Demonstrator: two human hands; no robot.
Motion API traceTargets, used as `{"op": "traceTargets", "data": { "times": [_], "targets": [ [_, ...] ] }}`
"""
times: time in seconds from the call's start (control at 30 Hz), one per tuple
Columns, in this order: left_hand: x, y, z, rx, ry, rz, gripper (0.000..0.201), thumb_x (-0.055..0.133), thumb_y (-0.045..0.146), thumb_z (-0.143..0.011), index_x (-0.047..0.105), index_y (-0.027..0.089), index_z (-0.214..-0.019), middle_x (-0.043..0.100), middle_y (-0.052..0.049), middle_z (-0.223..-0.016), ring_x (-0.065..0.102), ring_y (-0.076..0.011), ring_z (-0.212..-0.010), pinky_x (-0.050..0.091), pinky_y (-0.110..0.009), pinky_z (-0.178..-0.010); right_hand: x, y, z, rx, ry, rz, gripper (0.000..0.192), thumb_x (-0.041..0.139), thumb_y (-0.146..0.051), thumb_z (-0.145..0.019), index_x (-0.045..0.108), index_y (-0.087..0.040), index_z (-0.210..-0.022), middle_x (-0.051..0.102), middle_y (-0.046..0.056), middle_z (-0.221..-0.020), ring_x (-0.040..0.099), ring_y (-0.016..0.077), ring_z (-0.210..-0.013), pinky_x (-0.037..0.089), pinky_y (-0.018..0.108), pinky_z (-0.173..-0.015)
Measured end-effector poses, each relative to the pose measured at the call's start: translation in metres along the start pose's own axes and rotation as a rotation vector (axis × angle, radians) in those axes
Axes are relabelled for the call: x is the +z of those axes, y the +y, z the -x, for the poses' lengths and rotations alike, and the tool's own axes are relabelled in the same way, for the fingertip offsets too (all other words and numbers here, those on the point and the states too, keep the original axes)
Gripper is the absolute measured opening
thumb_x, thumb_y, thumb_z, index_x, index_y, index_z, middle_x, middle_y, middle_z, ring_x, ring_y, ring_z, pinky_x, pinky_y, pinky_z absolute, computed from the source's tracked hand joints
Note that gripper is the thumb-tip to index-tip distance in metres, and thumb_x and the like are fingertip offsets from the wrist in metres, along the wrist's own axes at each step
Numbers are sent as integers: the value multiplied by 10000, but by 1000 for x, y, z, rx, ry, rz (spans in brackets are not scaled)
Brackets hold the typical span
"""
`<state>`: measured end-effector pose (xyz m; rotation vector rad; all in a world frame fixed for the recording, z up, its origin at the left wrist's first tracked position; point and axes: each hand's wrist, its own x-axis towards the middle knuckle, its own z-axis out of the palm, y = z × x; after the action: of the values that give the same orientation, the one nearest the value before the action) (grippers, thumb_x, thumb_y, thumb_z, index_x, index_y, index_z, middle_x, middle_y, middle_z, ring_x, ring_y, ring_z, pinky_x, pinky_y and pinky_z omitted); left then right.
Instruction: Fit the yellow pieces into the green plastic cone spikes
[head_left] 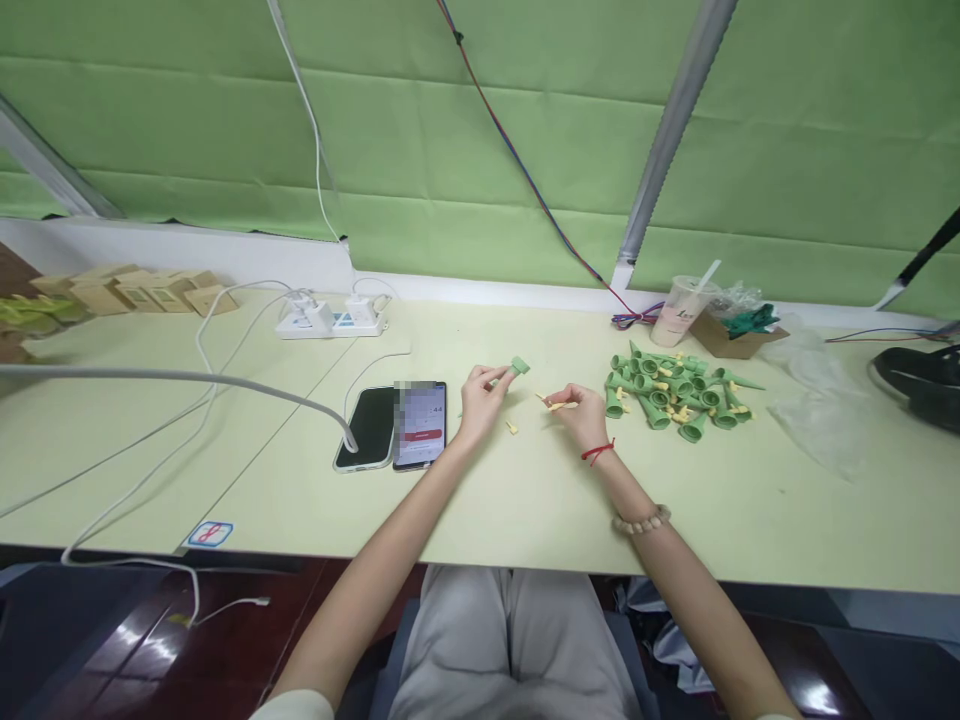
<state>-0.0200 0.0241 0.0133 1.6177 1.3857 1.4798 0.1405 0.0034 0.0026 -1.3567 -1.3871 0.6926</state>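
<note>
My left hand [481,397] pinches a small green cone-shaped plastic piece [518,366] between thumb and fingers, held just above the pale table [525,500]. A little to its right, my right hand [583,411] grips a small yellow plastic piece [559,404], its tip pointing left toward the green piece. One more yellow piece [511,427] lies loose on the table between the two hands. To the right of my right hand sits a pile of green cones mixed with yellow pieces [675,392].
Two phones [394,425] lie left of my left hand, one on a charging cable. A white power strip [330,319] sits behind them. A drink cup [679,310], a cardboard box [731,335], clear plastic bags [814,410] and a black object [922,380] stand at right. Small boxes [142,290] line the far left.
</note>
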Motion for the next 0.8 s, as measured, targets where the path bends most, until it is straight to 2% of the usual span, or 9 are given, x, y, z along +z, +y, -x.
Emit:
{"op": "traceTargets", "data": {
  "times": [0.07,0.17,0.27,0.33,0.4,0.47,0.57,0.63,0.8],
  "targets": [
    [-3,-2,-1,-30,-31,-99,247,591,345,-732,699,184,-885,594,-40,-832,522,-110,-686,407,-244,-640,-6,-2,1,-38,21,276,111,547,-125,-605,636,-191,-617,674,18,-690,608,179,-698,449,292,-653],
    [-3,-4,3,-31,-150,-331,256,591,365,-721,707,183,-858,606,-48,-808,532,-134,-690,404,-264,-650,-11,-2,1,42,21,496,207,515,-126,-630,678,-238,-692,670,-2,-685,606,185,-704,423,275,-596],
    [0,-4,9,47,-188,-563,263,550,372,-748,707,188,-850,607,-62,-803,536,-180,-782,393,-295,-706,-10,0,-1,57,26,525,201,517,-141,-657,681,-242,-715,665,2,-702,604,178,-692,420,271,-592],
    [2,-3,12,82,-189,-664,249,531,359,-760,704,197,-837,614,-66,-811,528,-199,-829,382,-312,-744,-6,1,-1,-39,19,446,155,537,-177,-689,671,-216,-757,667,18,-789,598,152,-660,432,271,-619],
    [3,-3,13,83,-188,-711,230,529,342,-762,698,201,-830,624,-68,-817,523,-207,-845,373,-321,-760,1,0,2,-183,-97,299,134,563,-254,-725,658,-194,-798,659,31,-836,583,126,-616,444,264,-629],
    [3,-4,14,80,-175,-720,211,543,325,-753,693,196,-829,632,-76,-836,522,-217,-851,365,-334,-770,10,-3,9,-336,-299,186,152,593,-318,-735,658,-194,-793,651,32,-825,579,127,-639,451,262,-643],
    [3,-7,13,92,-144,-720,187,564,312,-739,688,190,-806,631,-95,-856,514,-243,-872,350,-366,-785,21,-6,18,-530,-501,214,104,624,-299,-736,672,-206,-745,633,37,-836,575,156,-785,439,283,-728],
    [2,-9,13,105,-132,-720,170,568,303,-735,683,193,-796,625,-99,-851,505,-250,-871,342,-377,-780,25,-4,20,-572,-501,311,81,613,-255,-756,677,-205,-755,623,46,-853,558,168,-837,418,307,-776],
    [1,-11,14,155,-119,-752,143,564,262,-735,669,200,-808,606,-97,-835,479,-255,-870,324,-380,-761,20,2,13,-483,-373,570,154,532,-159,-806,673,-218,-828,618,56,-938,526,193,-921,373,338,-805]
  ]
}}
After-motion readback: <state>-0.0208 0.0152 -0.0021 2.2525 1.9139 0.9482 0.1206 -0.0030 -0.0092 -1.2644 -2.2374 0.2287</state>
